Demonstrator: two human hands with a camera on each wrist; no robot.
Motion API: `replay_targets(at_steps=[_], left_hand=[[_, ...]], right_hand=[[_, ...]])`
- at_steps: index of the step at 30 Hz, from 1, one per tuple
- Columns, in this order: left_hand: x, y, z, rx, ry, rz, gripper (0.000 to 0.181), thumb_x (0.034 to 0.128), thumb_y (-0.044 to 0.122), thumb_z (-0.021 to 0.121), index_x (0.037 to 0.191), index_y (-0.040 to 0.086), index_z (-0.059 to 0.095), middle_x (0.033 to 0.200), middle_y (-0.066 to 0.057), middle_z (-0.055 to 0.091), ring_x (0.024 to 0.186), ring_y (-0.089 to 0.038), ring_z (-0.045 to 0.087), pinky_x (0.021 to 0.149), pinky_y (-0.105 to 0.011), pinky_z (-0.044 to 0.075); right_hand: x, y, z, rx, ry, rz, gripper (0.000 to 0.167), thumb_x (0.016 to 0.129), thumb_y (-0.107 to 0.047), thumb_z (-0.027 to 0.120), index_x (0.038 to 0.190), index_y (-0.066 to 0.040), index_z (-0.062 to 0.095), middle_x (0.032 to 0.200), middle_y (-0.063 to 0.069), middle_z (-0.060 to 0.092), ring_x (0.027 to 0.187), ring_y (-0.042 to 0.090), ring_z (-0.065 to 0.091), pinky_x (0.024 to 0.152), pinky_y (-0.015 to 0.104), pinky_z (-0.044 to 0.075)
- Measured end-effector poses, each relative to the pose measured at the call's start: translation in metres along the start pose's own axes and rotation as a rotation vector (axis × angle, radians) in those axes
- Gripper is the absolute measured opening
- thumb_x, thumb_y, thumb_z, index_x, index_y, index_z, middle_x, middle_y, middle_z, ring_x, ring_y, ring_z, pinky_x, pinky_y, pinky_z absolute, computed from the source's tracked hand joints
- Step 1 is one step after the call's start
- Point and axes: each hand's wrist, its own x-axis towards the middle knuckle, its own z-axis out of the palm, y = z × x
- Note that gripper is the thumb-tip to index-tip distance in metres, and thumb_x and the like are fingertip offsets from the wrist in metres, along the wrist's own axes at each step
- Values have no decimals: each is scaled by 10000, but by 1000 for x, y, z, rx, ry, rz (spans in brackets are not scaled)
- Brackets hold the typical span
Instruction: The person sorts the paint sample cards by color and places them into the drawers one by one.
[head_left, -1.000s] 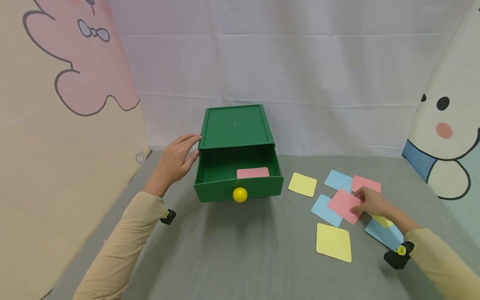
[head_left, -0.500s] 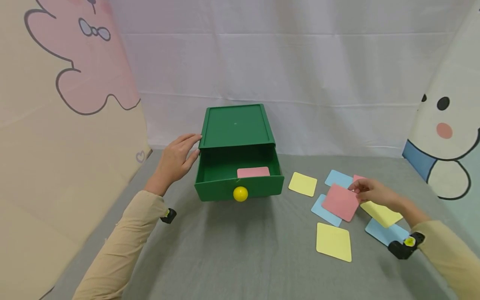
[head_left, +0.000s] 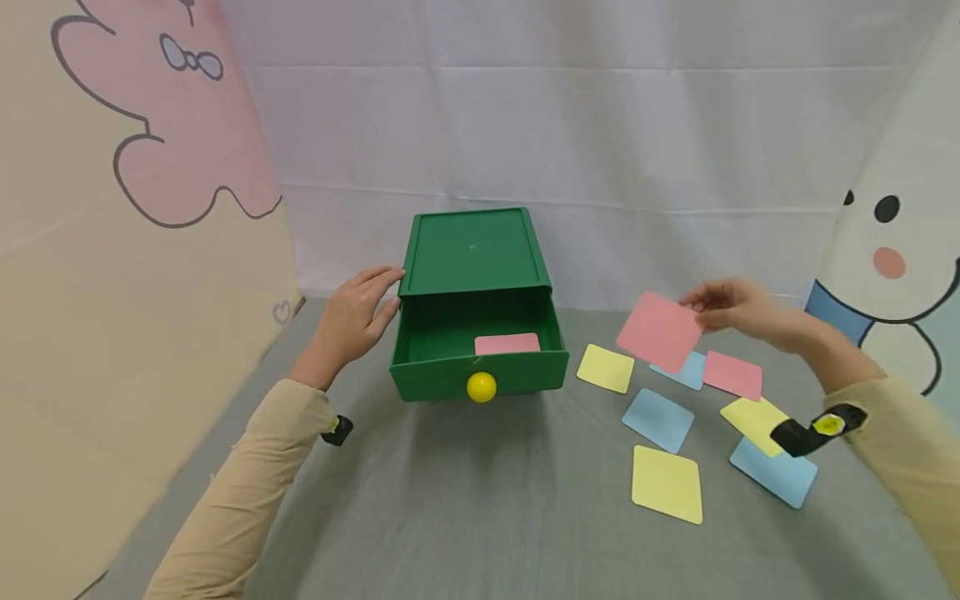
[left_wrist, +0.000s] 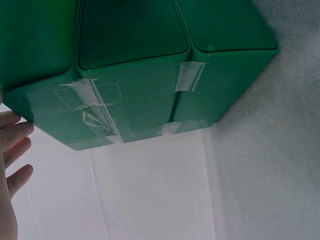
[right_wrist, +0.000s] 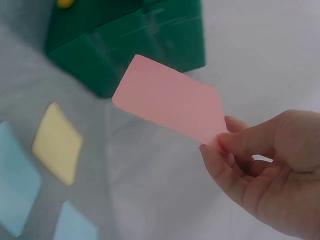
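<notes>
holding, right hand [head_left: 746, 310]: one pink card [head_left: 660, 332], raised off the bench [head_left: 337, 533] to the right of the green box [head_left: 474, 254], pinched near one corner between thumb and fingers. left hand [head_left: 352, 321]: well apart from the other, fingers loosely extended, tips at the side of the box.

handling, by judgement: card light, thin, fairly stiff, corners rounded; keeps flat when held from one end. face probably smooth, slightly slippery; not fragile, though a hard squeeze could crease it. best hold: thumb and fingertips at an edge or corner, leaving the far side free.

surroundings: drawer [head_left: 427, 382], pulled out, round yellow knob [head_left: 482, 387] at its front; a second pink card [head_left: 507, 344] inside, lower part hidden by the front wall. loose on the bench: yellow card [head_left: 605, 368] just beside the drawer; blue card [head_left: 686, 372], partly covered from view by the held one; further pink, blue and yellow cards nearby, some appearing to overlap. clear tape [left_wrist: 187, 77] on the box, seen from the left wrist.

obstructions: drawer's raised side wall and the box's overhanging top; the near yellow card lies low, unlikely to hinder.
</notes>
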Motion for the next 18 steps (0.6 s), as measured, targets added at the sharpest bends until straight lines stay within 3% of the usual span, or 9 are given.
replay_targets(at_steps=[9, 13, 18], left_hand=[[-1, -1, 0, 10, 1, -9, 391, 884, 142, 543, 1225, -49, 534, 1183, -190, 576, 1150, -297, 480, 956, -460, 389], [-1, -1, 2, 6, 0, -9, 391, 882, 139, 548, 1225, -48, 534, 1186, -190, 574, 1151, -299, 479, 958, -463, 386], [-1, 0, 2, 1, 9, -9, 395, 878, 143, 555, 1225, -45, 536, 1187, -188, 574, 1150, -298, 481, 955, -466, 388]], right_hand=[[32, -84, -7, 2, 20, -77, 291, 869, 72, 495, 1151, 148, 489, 879, 56, 541, 757, 109, 582, 707, 237, 522], [42, -117, 1, -1, 21, -82, 287, 881, 32, 509, 1159, 105, 511, 922, 72, 539, 789, 135, 591, 726, 228, 518], [56, -146, 21, -17, -33, -103, 275, 888, -9, 520, 1154, 56, 544, 955, 125, 539, 819, 209, 576, 741, 226, 511]])
